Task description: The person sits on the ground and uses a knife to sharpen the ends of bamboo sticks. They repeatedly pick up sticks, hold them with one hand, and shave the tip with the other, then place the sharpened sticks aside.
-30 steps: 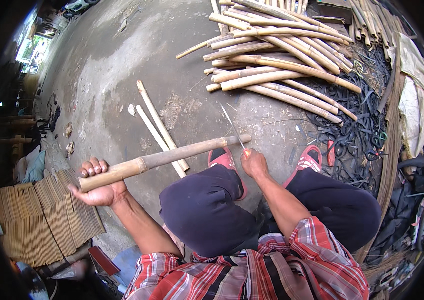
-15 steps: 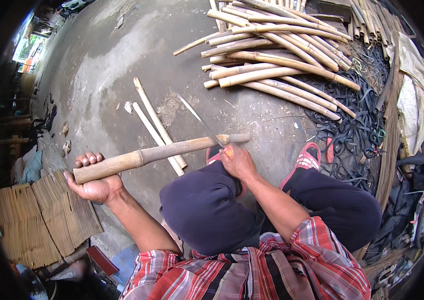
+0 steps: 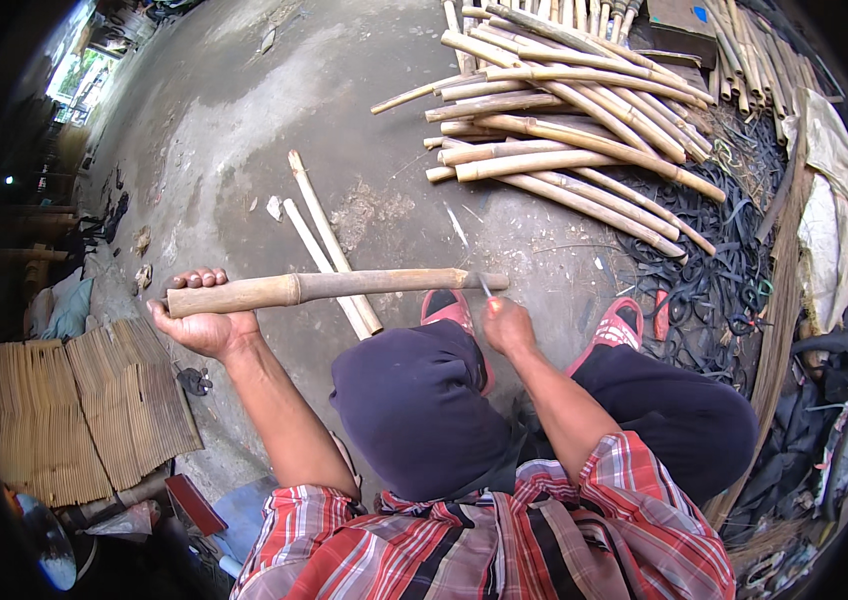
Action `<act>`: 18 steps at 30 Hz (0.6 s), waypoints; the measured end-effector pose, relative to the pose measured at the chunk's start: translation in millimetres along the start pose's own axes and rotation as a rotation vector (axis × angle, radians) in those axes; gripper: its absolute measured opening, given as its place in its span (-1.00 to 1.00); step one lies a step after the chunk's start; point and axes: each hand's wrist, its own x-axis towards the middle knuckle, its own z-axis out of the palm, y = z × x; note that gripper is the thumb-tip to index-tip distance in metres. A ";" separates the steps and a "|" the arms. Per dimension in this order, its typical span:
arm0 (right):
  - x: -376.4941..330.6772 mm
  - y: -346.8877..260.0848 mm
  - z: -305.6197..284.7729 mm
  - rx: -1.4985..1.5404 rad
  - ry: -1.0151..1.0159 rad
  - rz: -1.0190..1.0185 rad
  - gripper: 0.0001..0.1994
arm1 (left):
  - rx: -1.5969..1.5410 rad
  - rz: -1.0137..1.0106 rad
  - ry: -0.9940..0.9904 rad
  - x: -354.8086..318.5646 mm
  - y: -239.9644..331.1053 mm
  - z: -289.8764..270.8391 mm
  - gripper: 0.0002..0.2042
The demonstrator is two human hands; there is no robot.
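My left hand (image 3: 206,328) grips the thick left end of a bamboo pole (image 3: 369,284), palm beneath and fingers curled over its far side. The pole lies almost level across the front of my raised knee. Near its thin right end, my right hand (image 3: 510,327) is closed around the orange-red handle of a knife (image 3: 486,286). The knife's blade meets the pole by its last node; how far it extends beyond the pole is hard to make out. Two cut bamboo poles (image 3: 320,222) rest on the floor beyond, partly covered by the held one.
Cut bamboo poles (image 3: 584,160) are heaped at the far right. Black strips (image 3: 704,270) and a red object (image 3: 661,315) lie right of my sandalled feet. Bundled flat slats (image 3: 84,410) are at the left. The concrete floor (image 3: 214,130) stretches away ahead.
The knife and my right hand have moved right along the pole to near its thin end. The pole has swung more level, its left end now higher in view.
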 end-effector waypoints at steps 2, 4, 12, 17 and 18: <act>1.9 20.3 -1.4 -0.028 0.035 0.197 -0.66 | 0.006 -0.016 0.013 1.3 -2.4 5.0 -0.47; 5.9 27.0 7.8 -0.001 0.057 0.006 -0.65 | -0.021 -0.036 -0.011 5.3 -9.3 9.3 -0.43; 18.4 62.4 9.8 -0.131 0.033 0.104 -0.65 | 0.042 0.041 -0.192 14.2 -49.0 17.9 -0.13; 19.0 98.1 15.8 -0.133 0.016 0.190 -0.65 | 0.169 -0.438 -0.641 -46.2 -146.4 3.5 -0.29; 19.1 99.9 17.9 -0.099 0.004 0.174 -0.65 | 0.220 -0.497 -0.648 -58.2 -168.4 -1.4 -0.30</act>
